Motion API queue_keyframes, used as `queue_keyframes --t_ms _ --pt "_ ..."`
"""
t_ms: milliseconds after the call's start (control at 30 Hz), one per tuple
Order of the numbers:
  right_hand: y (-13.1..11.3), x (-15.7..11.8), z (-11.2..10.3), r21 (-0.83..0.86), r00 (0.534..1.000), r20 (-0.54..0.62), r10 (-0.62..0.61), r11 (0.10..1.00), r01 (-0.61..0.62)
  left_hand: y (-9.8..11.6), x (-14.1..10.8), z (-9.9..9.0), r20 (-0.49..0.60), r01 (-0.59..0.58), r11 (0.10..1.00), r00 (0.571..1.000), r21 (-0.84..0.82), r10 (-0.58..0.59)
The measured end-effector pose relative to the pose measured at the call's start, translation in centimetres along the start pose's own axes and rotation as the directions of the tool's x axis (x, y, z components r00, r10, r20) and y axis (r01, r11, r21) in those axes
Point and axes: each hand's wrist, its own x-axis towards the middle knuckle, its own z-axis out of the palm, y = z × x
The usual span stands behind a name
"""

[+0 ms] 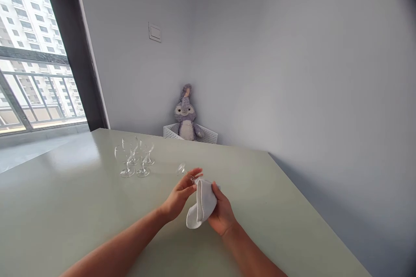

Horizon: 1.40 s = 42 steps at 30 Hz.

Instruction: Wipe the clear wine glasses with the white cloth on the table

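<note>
A clear stemmed glass (181, 168) is tilted on its side in front of me, its foot pointing left and away. My left hand (180, 193) has its thumb and fingers around the stem. My right hand (223, 213) grips a folded white cloth (206, 201) that is wrapped about the bowl end, so most of the bowl is hidden. Part of the cloth hangs down toward the left. Both hands are above the table, close together.
Several clear stemmed glasses (128, 171) stand upright in a group at the left of the pale green table (81, 203). Behind the far edge, a purple plush rabbit (186, 114) sits in a white perforated basket (212, 136). Walls meet there; a window (35, 52) is at left.
</note>
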Motion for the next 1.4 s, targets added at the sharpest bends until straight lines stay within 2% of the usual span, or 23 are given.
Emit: queue_keyframes --t_ms 100,167,267,333,367,400,467,533,600,633,700,767,833,867,900,933,1033,1067,1133,1200,1267,1333,1400 --pt "0.0 -0.4 0.2 -0.121 0.996 0.077 -0.034 0.992 0.043 0.5 0.1 -0.1 0.038 0.012 1.000 0.999 -0.016 -0.011" --pt "0.2 -0.9 0.6 -0.313 0.977 0.183 -0.110 0.936 0.164 0.5 0.3 -0.4 0.041 0.051 0.997 0.998 -0.057 -0.048" --pt "0.6 -1.4 1.0 -0.574 0.912 0.334 -0.237 0.717 0.397 0.0 0.7 -0.7 -0.006 0.085 0.993 0.996 -0.082 -0.086" --pt "0.8 -1.3 1.0 -0.637 0.887 0.369 -0.276 0.621 0.458 -0.3 0.9 -0.8 -0.068 0.085 0.996 0.994 -0.042 -0.088" --pt "0.9 -1.2 1.0 -0.636 0.896 0.346 -0.280 0.632 0.443 -0.4 0.9 -0.8 -0.088 0.086 0.996 0.992 -0.030 -0.088" --pt "0.9 -1.0 0.8 -0.611 0.915 0.296 -0.273 0.682 0.401 -0.3 0.9 -0.8 -0.094 0.086 0.996 0.992 -0.034 -0.089" --pt "0.8 -0.6 0.6 -0.490 0.963 0.178 -0.200 0.831 0.263 -0.1 0.8 -0.6 -0.058 0.092 0.993 0.994 -0.075 -0.096" --pt "0.6 -0.3 0.3 -0.334 0.988 0.113 -0.109 0.932 0.141 0.3 0.6 -0.5 -0.002 0.088 0.990 0.996 -0.108 -0.088" --pt "0.4 -0.2 0.2 -0.262 0.991 0.116 -0.066 0.960 0.094 0.5 0.5 -0.5 0.037 0.086 0.991 0.996 -0.100 -0.083" --pt "0.4 -0.3 0.2 -0.282 0.989 0.128 -0.072 0.954 0.106 0.4 0.6 -0.6 0.049 0.089 0.992 0.995 -0.095 -0.084" --pt "0.6 -0.6 0.2 -0.423 0.974 0.174 -0.143 0.883 0.205 0.2 0.7 -0.7 0.054 0.105 0.991 0.993 -0.089 -0.100" --pt "1.0 -1.0 0.3 -0.613 0.933 0.257 -0.253 0.703 0.360 -0.3 0.8 -0.8 0.022 0.124 0.990 0.992 -0.071 -0.123" --pt "1.3 -1.3 0.4 -0.722 0.880 0.334 -0.339 0.509 0.470 -0.7 0.9 -0.8 -0.037 0.142 0.989 0.989 -0.031 -0.143" --pt "1.4 -1.4 0.5 -0.738 0.866 0.348 -0.359 0.465 0.489 -0.8 0.8 -0.7 -0.061 0.142 0.990 0.988 -0.017 -0.143" --pt "1.3 -1.4 0.5 -0.734 0.867 0.334 -0.370 0.475 0.486 -0.8 0.8 -0.5 -0.072 0.140 0.990 0.987 -0.019 -0.141" --pt "1.3 -1.3 0.6 -0.705 0.882 0.292 -0.370 0.539 0.460 -0.8 0.7 -0.4 -0.071 0.135 0.990 0.988 -0.038 -0.137" --pt "0.7 -0.8 0.6 -0.459 0.962 0.115 -0.249 0.845 0.274 -0.3 0.5 0.0 -0.023 0.096 0.987 0.995 -0.127 -0.100" --pt "0.5 -0.6 0.6 -0.349 0.978 0.082 -0.190 0.914 0.207 0.0 0.5 0.0 -0.003 0.083 0.986 0.996 -0.147 -0.085" --pt "0.3 -0.3 0.5 -0.197 0.991 0.076 -0.107 0.973 0.120 0.4 0.6 -0.2 0.028 0.068 0.986 0.997 -0.153 -0.065" --pt "0.2 -0.3 0.5 -0.194 0.992 0.094 -0.079 0.976 0.097 0.6 0.8 -0.6 0.049 0.081 0.988 0.996 -0.134 -0.075" --pt "0.3 -0.5 0.5 -0.322 0.988 0.121 -0.097 0.937 0.132 0.4 1.0 -1.2 0.026 0.101 0.990 0.995 -0.098 -0.098" --pt "0.5 -0.7 0.6 -0.501 0.967 0.188 -0.172 0.830 0.245 0.0 1.2 -1.5 -0.038 0.123 0.991 0.991 -0.048 -0.125" --pt "0.6 -0.8 0.6 -0.629 0.928 0.271 -0.256 0.683 0.372 -0.7 1.3 -1.6 -0.094 0.175 0.984 0.980 0.011 -0.173"
